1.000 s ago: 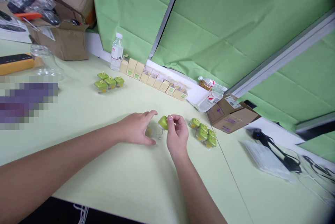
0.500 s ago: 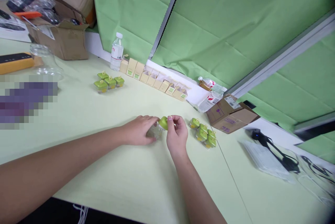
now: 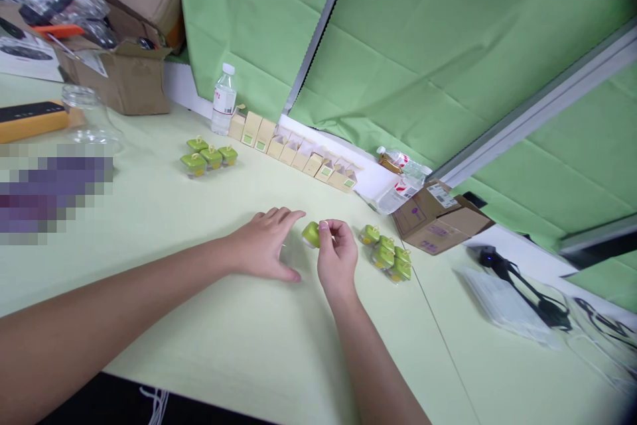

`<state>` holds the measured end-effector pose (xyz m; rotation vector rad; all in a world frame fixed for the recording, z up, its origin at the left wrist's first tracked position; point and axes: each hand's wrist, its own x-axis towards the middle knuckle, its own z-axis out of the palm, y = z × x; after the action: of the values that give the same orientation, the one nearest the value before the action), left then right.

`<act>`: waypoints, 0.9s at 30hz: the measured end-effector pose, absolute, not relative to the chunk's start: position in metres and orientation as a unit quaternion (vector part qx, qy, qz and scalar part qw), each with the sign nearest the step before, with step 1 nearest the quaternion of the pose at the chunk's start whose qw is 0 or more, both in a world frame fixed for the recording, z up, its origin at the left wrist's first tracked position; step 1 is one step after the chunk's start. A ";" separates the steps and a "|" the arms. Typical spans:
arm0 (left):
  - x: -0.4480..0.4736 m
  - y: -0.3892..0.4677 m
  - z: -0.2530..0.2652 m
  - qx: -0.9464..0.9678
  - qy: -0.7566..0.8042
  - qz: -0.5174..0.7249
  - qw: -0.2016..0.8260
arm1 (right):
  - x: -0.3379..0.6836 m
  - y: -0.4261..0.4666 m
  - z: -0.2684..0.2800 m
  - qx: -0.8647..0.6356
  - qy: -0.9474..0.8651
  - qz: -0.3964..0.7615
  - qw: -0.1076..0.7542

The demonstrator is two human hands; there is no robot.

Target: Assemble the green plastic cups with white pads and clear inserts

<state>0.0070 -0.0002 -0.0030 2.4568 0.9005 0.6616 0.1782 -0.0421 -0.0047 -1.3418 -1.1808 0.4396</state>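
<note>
My right hand (image 3: 337,256) pinches a small green lid (image 3: 311,234) between thumb and fingers, holding it above the table. To its left, my left hand (image 3: 263,244) is open, with the thumb spread away from the fingers and a gap between it and the lid. A thin pale edge shows by the left palm; I cannot make out what it belongs to. Several small clear containers with green lids (image 3: 384,256) stand just right of my right hand. Another group of green-lidded containers (image 3: 209,157) sits farther back on the left.
A row of small cardboard boxes (image 3: 298,151) lines the back edge beside an upright water bottle (image 3: 223,100). Bottles lie near a brown carton (image 3: 440,216) at right. Farther right are a plastic pack (image 3: 502,302) and cables. A glass jar (image 3: 89,120) stands at left.
My left hand has opened and come away from the lid. The clear container that was between my hands no longer shows. My right hand stays nearly still with the lid.
</note>
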 end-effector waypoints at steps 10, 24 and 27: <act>0.000 0.006 0.001 0.898 0.298 0.182 0.266 | 0.174 -0.044 -0.006 -0.577 -0.524 0.201 0.593; 0.005 0.009 -0.005 0.895 0.271 0.211 0.285 | 0.167 -0.049 -0.009 -0.564 -0.601 0.198 0.530; 0.005 0.011 -0.006 0.893 0.275 0.212 0.286 | 0.166 -0.049 -0.008 -0.559 -0.619 0.181 0.520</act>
<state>0.0045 0.0109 -0.0059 2.3867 0.7347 0.5659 0.1657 -0.0493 -0.0078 -1.3406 -1.4848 0.4342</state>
